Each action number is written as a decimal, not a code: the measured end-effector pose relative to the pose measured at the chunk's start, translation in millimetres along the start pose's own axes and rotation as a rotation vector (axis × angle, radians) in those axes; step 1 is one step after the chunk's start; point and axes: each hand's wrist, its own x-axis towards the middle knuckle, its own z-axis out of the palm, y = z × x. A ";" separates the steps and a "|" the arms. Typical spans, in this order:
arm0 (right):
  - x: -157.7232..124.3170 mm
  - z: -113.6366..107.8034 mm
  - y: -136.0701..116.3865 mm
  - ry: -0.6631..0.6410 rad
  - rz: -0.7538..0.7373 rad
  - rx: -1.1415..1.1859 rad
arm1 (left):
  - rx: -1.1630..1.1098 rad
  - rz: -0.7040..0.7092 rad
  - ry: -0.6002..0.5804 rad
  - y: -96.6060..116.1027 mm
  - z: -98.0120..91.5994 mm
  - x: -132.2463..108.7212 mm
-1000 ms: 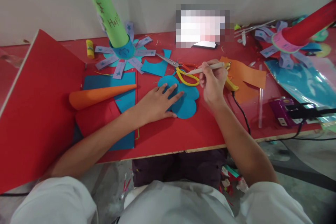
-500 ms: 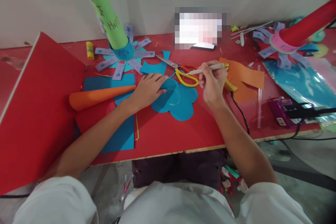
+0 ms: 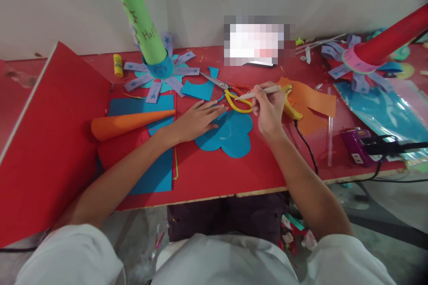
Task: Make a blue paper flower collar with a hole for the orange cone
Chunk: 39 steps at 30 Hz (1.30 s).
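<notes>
Our left hand (image 3: 193, 121) lies loosely spread, grasping nothing, fingers over the upper-left edge of the blue paper flower (image 3: 234, 136); our right hand (image 3: 269, 113) pinches a pale pen (image 3: 245, 96) beyond the flower's upper edge. A second ago our left palm covered the flower's left side; now, drawn back, it bares a whitish curve (faint, but readable), so the middle seems accessible. The flower is flat, matte, round-lobed; just beyond it sit scissors (image 3: 230, 91) with smooth yellow handles, left of it an orange cone (image 3: 129, 125).
</notes>
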 end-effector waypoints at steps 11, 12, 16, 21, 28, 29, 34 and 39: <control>-1.4 0.0 -1.5 -0.012 -0.022 -0.014 | 0.305 -0.161 0.050 43.1 -24.5 -5.8; -1.3 -0.1 -2.0 -0.014 -0.027 -0.014 | 0.281 -0.171 0.092 41.1 -22.2 -3.8; -1.4 0.0 -3.9 -0.016 -0.030 -0.019 | 0.064 -0.056 0.117 16.8 -4.3 2.4; -4.2 3.0 -0.9 -0.048 0.002 -0.055 | -0.104 0.009 -0.013 -1.4 8.8 0.8; -6.5 4.1 -1.2 -0.048 0.015 -0.058 | -0.155 0.025 -0.004 -2.2 -0.4 -2.5; -6.2 3.6 -2.2 -0.041 0.013 -0.053 | -0.157 0.028 0.005 -2.7 -2.3 -2.9; -5.5 1.9 -6.2 -0.016 0.004 -0.051 | -0.201 0.040 -0.060 1.8 -10.0 -6.0; -5.4 2.5 -7.0 -0.025 0.017 -0.038 | -0.126 0.080 -0.036 13.7 -9.8 -4.2</control>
